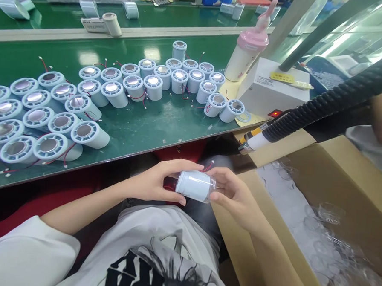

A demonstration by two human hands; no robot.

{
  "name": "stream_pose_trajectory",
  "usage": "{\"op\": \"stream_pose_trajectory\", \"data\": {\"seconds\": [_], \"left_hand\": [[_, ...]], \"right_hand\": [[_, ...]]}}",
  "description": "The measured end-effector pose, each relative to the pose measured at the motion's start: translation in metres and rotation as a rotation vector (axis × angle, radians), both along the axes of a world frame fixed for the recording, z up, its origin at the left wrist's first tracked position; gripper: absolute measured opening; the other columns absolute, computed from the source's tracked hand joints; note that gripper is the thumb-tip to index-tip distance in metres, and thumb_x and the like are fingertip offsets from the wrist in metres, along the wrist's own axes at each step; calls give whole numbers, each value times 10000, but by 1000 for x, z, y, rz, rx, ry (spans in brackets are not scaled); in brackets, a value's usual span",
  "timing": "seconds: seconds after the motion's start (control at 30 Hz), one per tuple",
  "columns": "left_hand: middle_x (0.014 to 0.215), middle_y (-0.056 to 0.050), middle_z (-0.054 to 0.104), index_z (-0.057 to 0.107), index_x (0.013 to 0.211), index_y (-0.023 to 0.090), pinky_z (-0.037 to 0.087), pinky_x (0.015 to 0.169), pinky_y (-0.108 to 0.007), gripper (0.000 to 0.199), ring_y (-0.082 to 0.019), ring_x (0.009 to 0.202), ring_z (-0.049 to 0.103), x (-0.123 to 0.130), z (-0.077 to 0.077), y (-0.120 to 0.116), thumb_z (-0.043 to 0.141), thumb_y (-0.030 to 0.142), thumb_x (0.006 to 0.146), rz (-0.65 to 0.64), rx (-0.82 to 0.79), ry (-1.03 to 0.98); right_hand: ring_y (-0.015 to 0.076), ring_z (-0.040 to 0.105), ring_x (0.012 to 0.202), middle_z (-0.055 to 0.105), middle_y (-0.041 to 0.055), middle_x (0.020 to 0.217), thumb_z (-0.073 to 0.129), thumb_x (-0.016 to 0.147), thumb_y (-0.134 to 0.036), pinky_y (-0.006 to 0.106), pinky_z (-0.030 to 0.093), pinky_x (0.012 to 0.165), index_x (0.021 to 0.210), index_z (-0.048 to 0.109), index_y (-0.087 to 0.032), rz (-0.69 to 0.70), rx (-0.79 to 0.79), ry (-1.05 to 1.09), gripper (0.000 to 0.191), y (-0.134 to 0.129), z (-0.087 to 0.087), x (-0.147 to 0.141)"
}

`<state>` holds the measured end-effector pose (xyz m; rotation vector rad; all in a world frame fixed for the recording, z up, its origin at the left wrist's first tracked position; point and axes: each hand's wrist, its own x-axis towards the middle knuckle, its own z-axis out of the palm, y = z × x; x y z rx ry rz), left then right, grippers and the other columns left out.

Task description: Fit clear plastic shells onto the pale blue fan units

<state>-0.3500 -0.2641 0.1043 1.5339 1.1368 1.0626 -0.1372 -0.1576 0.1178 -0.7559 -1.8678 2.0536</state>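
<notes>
My left hand (158, 179) and my right hand (235, 194) hold a pale blue cylinder (193, 185) over my lap, lying nearly on its side. The left thumb and fingers curve round its left end. My right fingers pinch a clear plastic cover (213, 189) that fits around the cylinder's right end. A thin red wire with a small white connector (212, 162) sticks up behind it. Many similar pale blue cylinders (90, 133) stand on the green bench (150, 124) in front of me, with metallic centres on top and red and black wires.
An open cardboard box (333, 167) with clear plastic covers (331, 214) sits at my right. Above it runs a black ribbed hose (334, 88). A pink-topped bottle (247, 52) and a white box with a red light (264, 85) stand on the bench. A conveyor (59, 18) lies behind.
</notes>
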Motion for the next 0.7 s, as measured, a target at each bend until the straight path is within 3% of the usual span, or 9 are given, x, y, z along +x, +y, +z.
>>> {"op": "stream_pose_trajectory", "data": {"seconds": [0.4,0.7], "left_hand": [[1405,-109,502,449,1386,285,418,1070,-389,759,-262,1299,473,-2,-1,1,781,234,705,-19,61,58],[1402,-120,505,456,1384,273,391,1091,-413,770,-278,1303,466,-3,-3,2,789,224,693,-43,122,78]], "right_hand": [[127,619,609,638,-14,743,692,747,-521,255,563,554,924,544,-215,-92,-253,-59,384,-2,-3,-7],[130,631,457,643,-23,547,612,736,-670,190,506,420,803,456,-205,-64,-437,-95,495,-6,-11,-11]]}}
